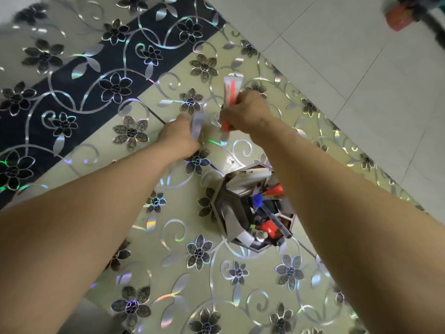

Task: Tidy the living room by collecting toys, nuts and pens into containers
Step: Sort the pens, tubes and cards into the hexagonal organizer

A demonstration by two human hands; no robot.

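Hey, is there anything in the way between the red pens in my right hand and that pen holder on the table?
Nothing visible blocks the path. The right hand holds the red pens above the table, and the pen holder sits nearer you, its top open though crowded with pens. The left hand grips a clear pen off to the side.
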